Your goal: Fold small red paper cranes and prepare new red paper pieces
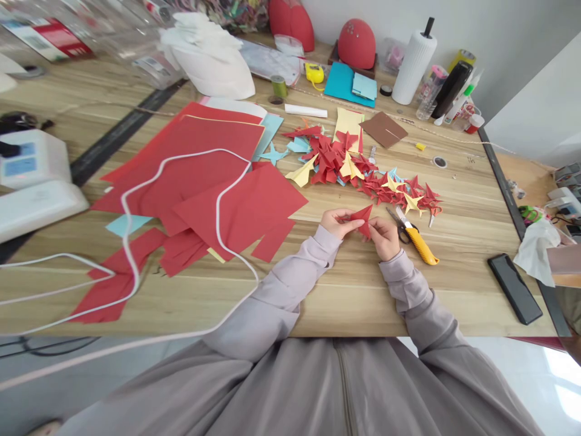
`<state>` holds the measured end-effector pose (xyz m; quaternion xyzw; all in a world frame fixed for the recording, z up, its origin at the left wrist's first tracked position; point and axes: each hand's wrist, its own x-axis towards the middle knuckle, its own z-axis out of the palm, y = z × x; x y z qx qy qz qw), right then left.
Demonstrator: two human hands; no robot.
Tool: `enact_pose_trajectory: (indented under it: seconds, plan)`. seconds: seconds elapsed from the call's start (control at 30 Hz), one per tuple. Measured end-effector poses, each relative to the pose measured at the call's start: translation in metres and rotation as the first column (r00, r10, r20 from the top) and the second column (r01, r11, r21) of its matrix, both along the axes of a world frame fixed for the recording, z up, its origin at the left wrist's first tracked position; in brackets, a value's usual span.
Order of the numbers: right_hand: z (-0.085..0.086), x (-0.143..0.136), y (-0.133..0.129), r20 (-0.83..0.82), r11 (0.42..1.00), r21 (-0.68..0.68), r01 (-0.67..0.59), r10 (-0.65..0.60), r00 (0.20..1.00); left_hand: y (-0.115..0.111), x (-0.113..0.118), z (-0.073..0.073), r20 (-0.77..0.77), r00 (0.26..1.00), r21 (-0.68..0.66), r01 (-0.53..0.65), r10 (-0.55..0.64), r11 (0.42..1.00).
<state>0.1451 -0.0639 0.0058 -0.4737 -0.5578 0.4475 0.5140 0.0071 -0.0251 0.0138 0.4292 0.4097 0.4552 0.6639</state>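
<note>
At the centre right of the frame, a folded red paper piece [364, 218] is held up just above the wooden counter [345, 306], between the two hands. The left hand [336, 223] is nearly closed, pinching the piece's left side between thumb and fingers. The right hand [385, 235] has its fingers curled in and grips the piece at its lower right edge.

Just beside the right hand lie an open yellow-handled cutter [421, 243] and a pair of dark scissors [402, 230], partly covered by the cutter. Above the hands, a pile of folded paper shapes [330, 158], mostly red with some yellow and light blue, stretches toward the right. Large red paper sheets [200, 163] overlap at centre left, with a white cable [218, 212] looping across them.

A black phone [514, 288] lies at the lower right. Along the top are a yellow tape measure [314, 73], a green spool [278, 86], blue paper [342, 85] and a white ribbed bottle [414, 68]. At the right edge, another person's arm [565, 259] is partly visible beside a white cloth or tissue [536, 251].
</note>
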Motion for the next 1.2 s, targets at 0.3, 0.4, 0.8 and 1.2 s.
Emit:
enact_pose_trajectory:
  seconds: [0.3, 0.4, 0.8, 1.2]
  plan:
    - [0.003, -0.001, 0.004, -0.065, 0.992, -0.115, 0.059, -0.067, 0.996, 0.002, 0.002, -0.012, -0.071, 0.997, 0.049, -0.029, 0.033, 0.998]
    - [0.001, -0.001, 0.004, -0.045, 0.99, -0.116, 0.075, -0.081, 0.996, 0.004, 0.002, -0.015, -0.064, 0.998, 0.047, 0.002, 0.001, 0.999]
    - [-0.002, -0.001, 0.005, -0.037, 0.988, -0.07, 0.136, -0.139, 0.99, 0.002, 0.0, -0.007, -0.044, 0.999, 0.054, 0.022, -0.02, 0.998]
    - [-0.001, -0.001, 0.004, -0.075, 0.984, -0.097, 0.149, -0.156, 0.985, 0.004, 0.004, -0.016, 0.05, 0.999, 0.033, 0.01, -0.012, 0.999]
